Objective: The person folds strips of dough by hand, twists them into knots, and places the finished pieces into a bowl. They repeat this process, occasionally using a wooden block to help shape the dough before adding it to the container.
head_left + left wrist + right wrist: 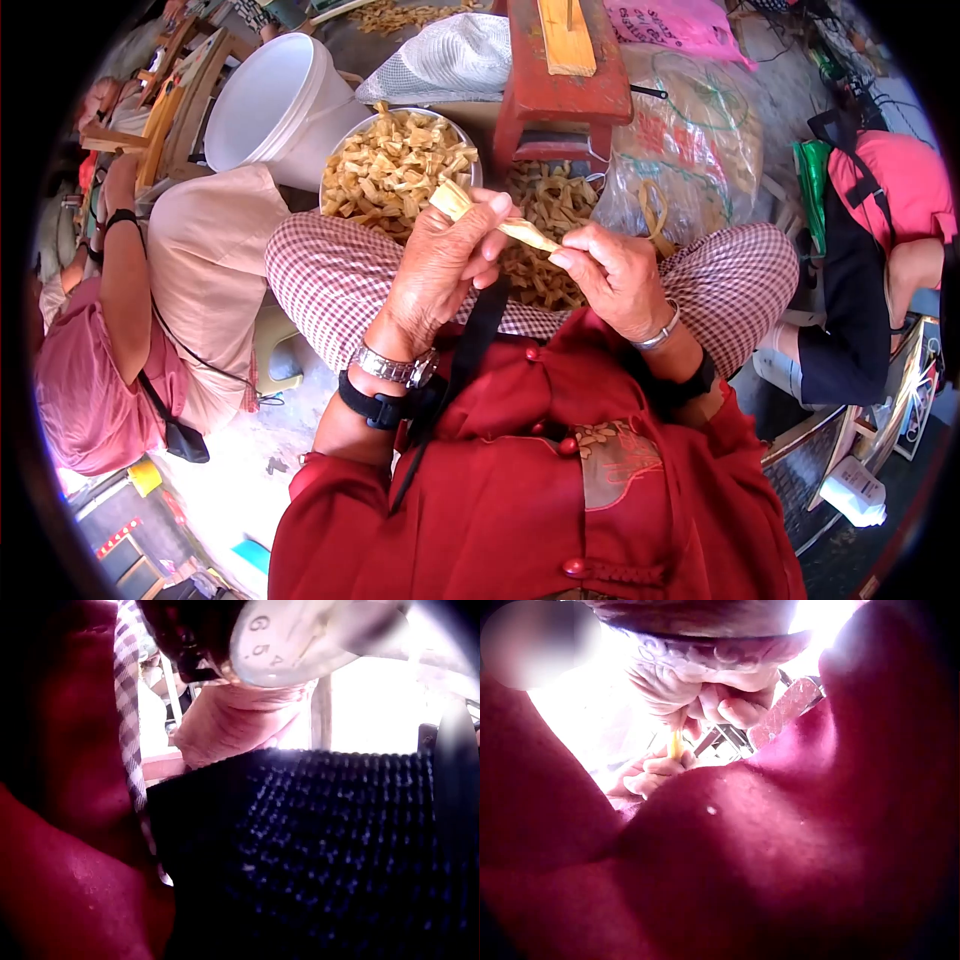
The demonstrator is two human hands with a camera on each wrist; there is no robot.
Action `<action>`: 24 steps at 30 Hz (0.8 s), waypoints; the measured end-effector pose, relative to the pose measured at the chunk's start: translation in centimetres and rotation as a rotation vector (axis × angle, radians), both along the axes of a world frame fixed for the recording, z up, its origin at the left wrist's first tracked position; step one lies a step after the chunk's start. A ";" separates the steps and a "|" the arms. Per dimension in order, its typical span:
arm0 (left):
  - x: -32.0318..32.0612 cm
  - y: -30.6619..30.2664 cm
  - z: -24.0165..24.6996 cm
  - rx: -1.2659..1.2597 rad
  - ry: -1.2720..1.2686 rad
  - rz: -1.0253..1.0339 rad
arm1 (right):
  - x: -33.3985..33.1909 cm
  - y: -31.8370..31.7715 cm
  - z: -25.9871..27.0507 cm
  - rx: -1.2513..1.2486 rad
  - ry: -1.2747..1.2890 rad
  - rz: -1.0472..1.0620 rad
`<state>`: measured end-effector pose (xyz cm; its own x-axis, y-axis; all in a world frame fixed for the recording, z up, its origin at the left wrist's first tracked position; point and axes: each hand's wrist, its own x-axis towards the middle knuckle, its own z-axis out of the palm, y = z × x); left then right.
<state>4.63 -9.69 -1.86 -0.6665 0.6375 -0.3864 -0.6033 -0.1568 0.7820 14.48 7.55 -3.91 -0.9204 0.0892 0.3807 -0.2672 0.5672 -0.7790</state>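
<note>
A pale yellow, flat dried strip (528,235), broad at one end and narrow at the other, stretches between both hands over the lap. My left hand (432,262) grips its broad end between thumb and fingers. Thumb and forefinger of my right hand (618,283) pinch the narrow end. The right wrist view shows a short piece of the yellow strip (676,744) between the two hands. In the left wrist view, a watch and a dark band hide most of the left hand (236,724).
A round basin (474,170) heaped with yellowish folded pieces stands beyond the left knee. Darker pieces (550,200) lie between the legs. Nearby are a white bucket (325,130), a red stool (570,95) and a clear plastic bag (690,130). People sit on both sides.
</note>
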 end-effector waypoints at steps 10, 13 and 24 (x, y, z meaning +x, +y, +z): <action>-0.6 -2.2 1.7 0.165 -0.009 0.196 | 0.4 0.1 2.2 -0.008 0.116 0.079; -0.2 -2.7 2.4 0.156 0.054 0.210 | 0.8 0.8 2.8 0.066 0.136 0.103; -2.7 -4.6 3.9 0.526 0.329 -0.484 | -0.2 5.4 8.0 0.506 0.330 0.046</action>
<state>1.94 -14.24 2.00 -0.2956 0.9307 0.2155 -0.4495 -0.3345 0.8283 14.32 12.97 4.05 -0.7450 -0.2149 0.6315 -0.4822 0.8276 -0.2872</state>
